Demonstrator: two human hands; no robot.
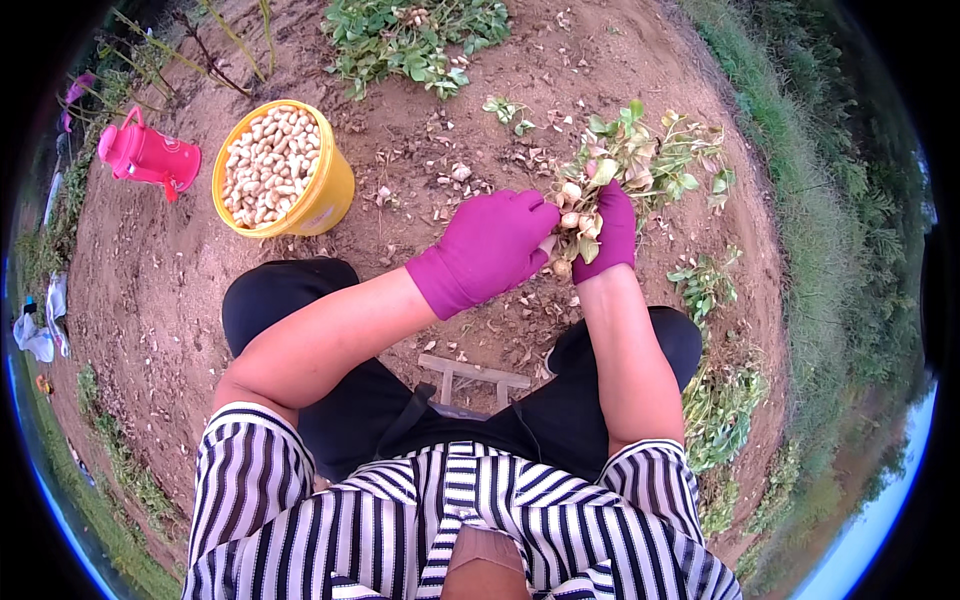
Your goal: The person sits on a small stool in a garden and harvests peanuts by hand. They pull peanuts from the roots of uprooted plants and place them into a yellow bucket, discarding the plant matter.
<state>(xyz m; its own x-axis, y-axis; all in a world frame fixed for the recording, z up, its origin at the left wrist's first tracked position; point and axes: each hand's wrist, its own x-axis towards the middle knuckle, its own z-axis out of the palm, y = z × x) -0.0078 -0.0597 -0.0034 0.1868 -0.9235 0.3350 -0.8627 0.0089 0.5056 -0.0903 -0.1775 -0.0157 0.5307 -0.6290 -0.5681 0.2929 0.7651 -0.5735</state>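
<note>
My right hand (616,229), in a fingerless-looking magenta glove, grips a bunch of peanut plants (652,161) by the stems. The leaves are partly green and partly dry, and they spread out beyond the hand. Several pale peanut pods (571,220) hang at the near end of the bunch. My left hand (491,244), gloved alike, curls against these pods from the left. Its fingertips are mostly hidden, so whether a pod is between them is unclear. Left of it, a yellow bucket (330,199) is heaped with picked peanuts (274,169).
A pink jug (154,154) stands left of the bucket. More peanut plants lie ahead in a pile (412,45) and to the right (720,412). A wooden stool frame (474,373) shows between my knees. Grass (810,225) borders the bare soil (150,277).
</note>
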